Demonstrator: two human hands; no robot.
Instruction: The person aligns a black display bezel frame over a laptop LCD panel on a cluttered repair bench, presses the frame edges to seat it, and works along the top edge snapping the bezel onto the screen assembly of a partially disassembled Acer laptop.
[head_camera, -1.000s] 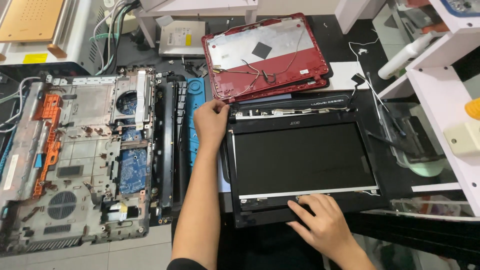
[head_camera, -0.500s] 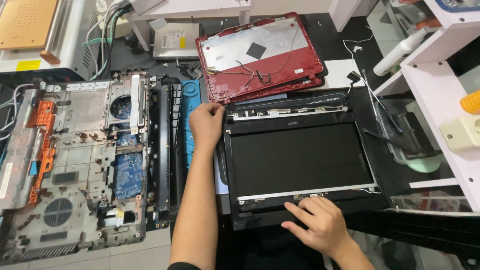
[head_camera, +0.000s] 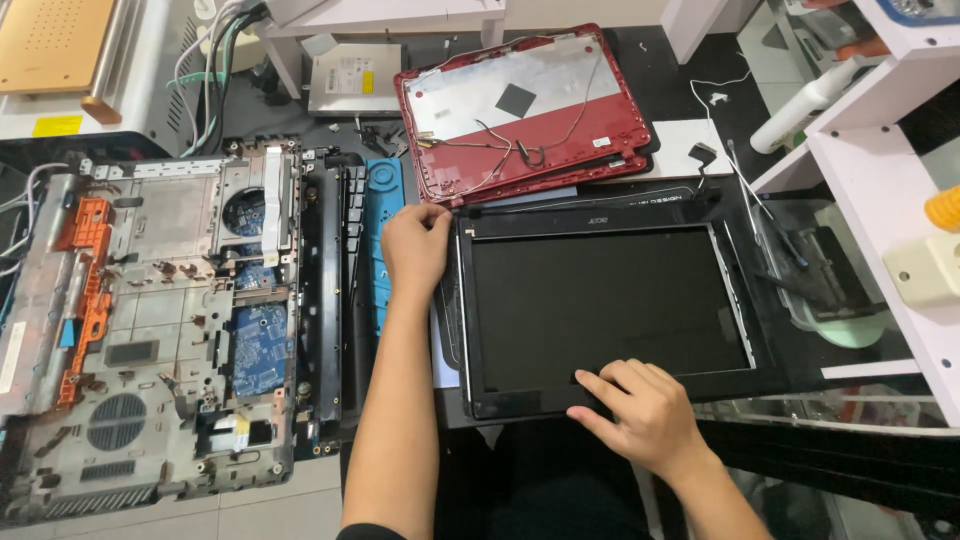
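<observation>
laptop screen assembly (head_camera: 610, 300) flat on table (head_camera: 280, 505), centre-right | left hand (head_camera: 415, 250) grip closed on its top-left bezel corner | right hand (head_camera: 640, 410) fingers spread, pressing bottom bezel | red lid cover (head_camera: 530, 110) behind | stripped laptop chassis (head_camera: 150, 330) left

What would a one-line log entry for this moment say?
left hand: gripping top-left corner of screen panel | right hand: pressing its bottom edge | red lid: behind | opened laptop base: left
</observation>
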